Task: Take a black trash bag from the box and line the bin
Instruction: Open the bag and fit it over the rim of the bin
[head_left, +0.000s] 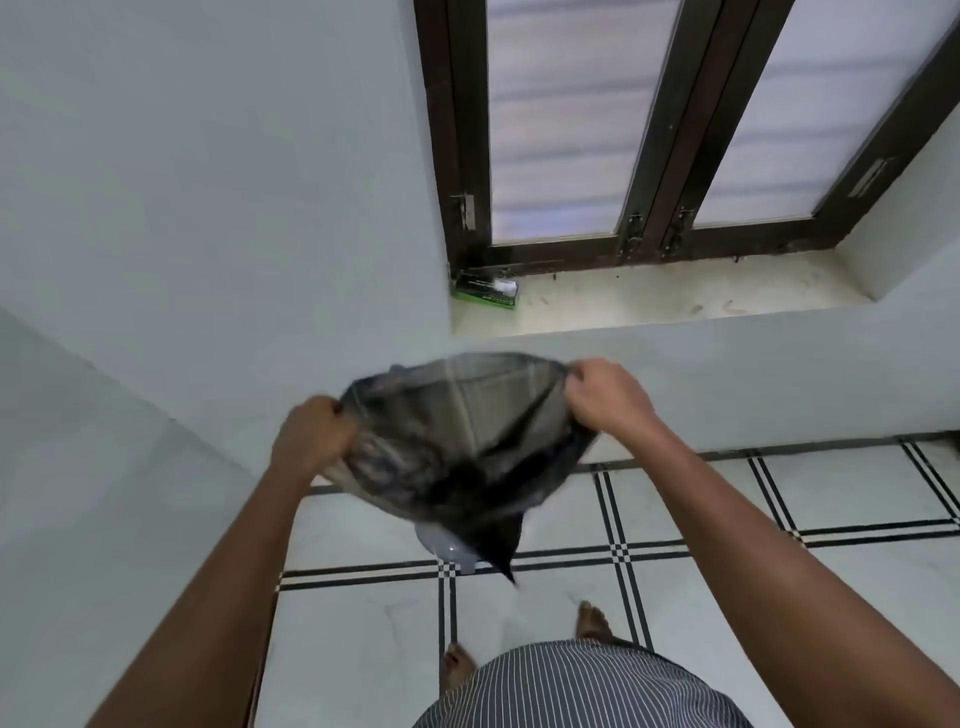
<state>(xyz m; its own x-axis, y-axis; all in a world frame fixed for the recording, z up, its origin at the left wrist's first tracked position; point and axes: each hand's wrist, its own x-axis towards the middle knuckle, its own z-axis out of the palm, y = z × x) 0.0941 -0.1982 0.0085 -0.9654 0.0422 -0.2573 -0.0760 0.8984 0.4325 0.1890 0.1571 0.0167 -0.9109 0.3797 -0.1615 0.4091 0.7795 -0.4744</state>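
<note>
Bag out of the box, opened, not in the bin yet.
My left hand (311, 436) and right hand (605, 397) each pinch the rim of the black trash bag (457, 457), mouth spread above the bin (447, 552); box (485, 292) sits on the sill beyond the bin.

Both bare arms reach forward and up from the lower corners of the view, elbows a little bent, forearms converging toward the middle. The left hand (311, 436) is closed into a fist, knuckles turned up, fingers curled round the left edge of the trash bag (457, 447). The right hand (605, 397) sits slightly higher and farther forward, back of the hand up, thumb and fingers pinching the bag's right edge. The hands are held well apart. Below, two bare feet stand on the floor.
</note>
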